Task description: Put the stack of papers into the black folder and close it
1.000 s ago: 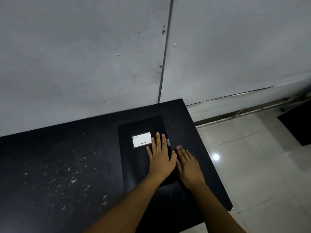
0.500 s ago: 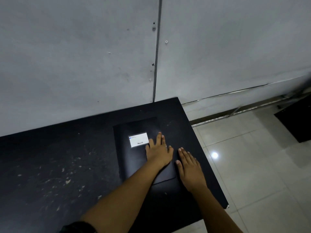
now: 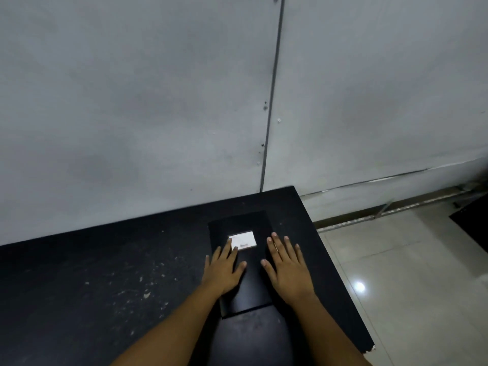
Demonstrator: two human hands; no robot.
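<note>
The black folder [image 3: 252,281] lies closed and flat on the black table [image 3: 105,286], near its right end. A white label [image 3: 244,240] sits on the folder's cover. My left hand [image 3: 224,268] rests flat on the folder's left side, fingers spread, its fingertips touching the label's corner. My right hand [image 3: 286,268] lies flat over the folder's right edge, fingers spread. No papers show; any inside the folder are hidden by the cover.
A grey panelled wall [image 3: 184,101] rises right behind the table. The table's right edge drops to a pale tiled floor [image 3: 409,286]. Another dark piece of furniture [image 3: 475,223] stands at the far right. The tabletop's left part is scuffed with pale flecks.
My left hand slid from the folder's right side to its left side. My right hand moved from the table onto the folder's right edge. The view tilted upward.
</note>
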